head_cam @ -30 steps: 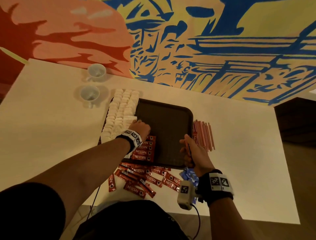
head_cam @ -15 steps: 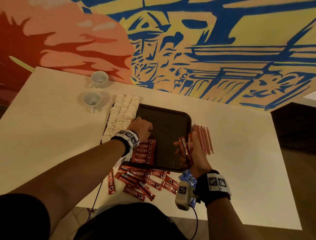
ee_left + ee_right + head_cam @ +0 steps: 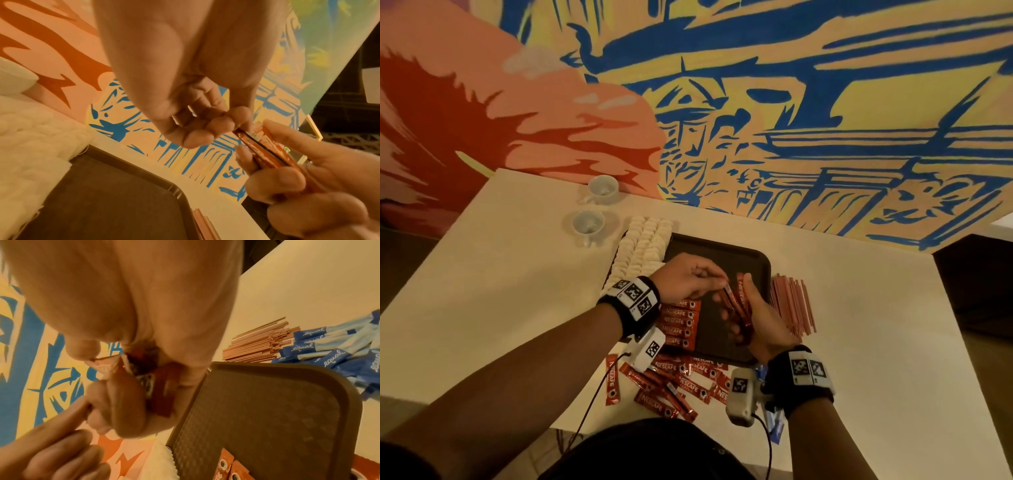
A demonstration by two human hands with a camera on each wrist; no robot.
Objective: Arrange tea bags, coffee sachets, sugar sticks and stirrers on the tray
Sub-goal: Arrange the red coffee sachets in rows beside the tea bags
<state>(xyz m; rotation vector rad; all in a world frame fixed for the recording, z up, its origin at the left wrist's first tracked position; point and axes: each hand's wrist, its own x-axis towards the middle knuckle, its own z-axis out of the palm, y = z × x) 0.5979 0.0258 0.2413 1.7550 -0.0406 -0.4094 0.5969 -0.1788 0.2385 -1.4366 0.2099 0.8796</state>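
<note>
Coffee sachets [image 3: 738, 301] are sitting in a small bundle in our right hand [image 3: 760, 322], whose fingers are curling round them above the right half of the tray [image 3: 717, 253]. Our left hand [image 3: 685, 277] is reaching across from the tray's left side, and its thumb and fingertips [image 3: 221, 125] are pinching the top end of one sachet in that bundle, so the two hands are meeting over the tray. Half a second ago the left hand was pressing down on the row of sachets [image 3: 679, 323] lying flat on the tray, and the right hand was holding its bundle at the tray's right edge; now both are lifted and joined nearer the tray's middle.

On the tray we are seeing that neat row of sachets along its near left part, with white tea bags [image 3: 642, 246] lined up along and over its left edge. Off the tray, loose sachets [image 3: 671, 387] are scattered at its near edge, stirrers [image 3: 792, 308] are lying just beside its right edge, and blue sugar sticks [image 3: 329, 347] are piled near its near right corner. Two white cups [image 3: 589, 222] are standing beyond the tray's far left corner on the table [image 3: 482, 274].
</note>
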